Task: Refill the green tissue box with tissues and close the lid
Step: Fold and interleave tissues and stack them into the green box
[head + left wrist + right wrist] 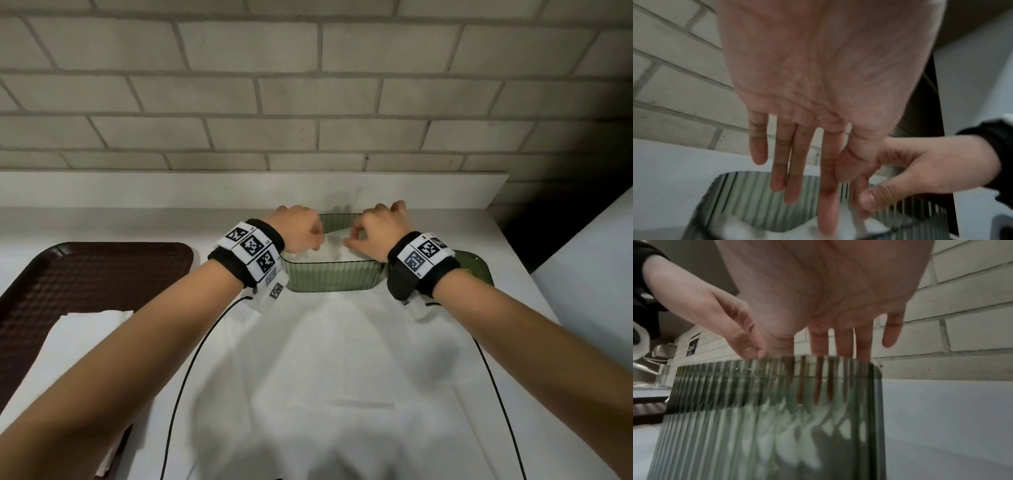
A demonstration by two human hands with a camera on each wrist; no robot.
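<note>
Box: the green tissue box (334,279) is sitting at the far middle of the white counter (342,377), close to the ledge under the brick wall (308,85); top open, long axis running left to right.

Tissues: white tissues (330,248) are lying inside it, low in the box; I'm judging them as in, but not yet flattened.

Left hand: my left hand (301,231) is reaching down over the left end of the box, fingers (795,178) straight and slightly spread, pointing into the opening, gripping nothing.

Right hand: my right hand (378,229) is doing the same at the right end, straight fingers (844,344) dipping behind the near wall, thumb close to the forefinger; whether it is pinching a sheet, I cannot tell.

Key relation: the stack is lying directly below both hands, one at each end of the long axis, so I'm expecting a straight downward press.

Lid: a green lid (476,267) is peeking out just right of the box, behind my right wrist; the right hand is nearer to it.

Materials: the box walls are ribbed, translucent green with rounded corners, rigid-looking; the tissues are looking soft and easily creased.

Spare stock: more white tissues (78,342) are lying on the textured brown tray (85,270) at the left.
</note>
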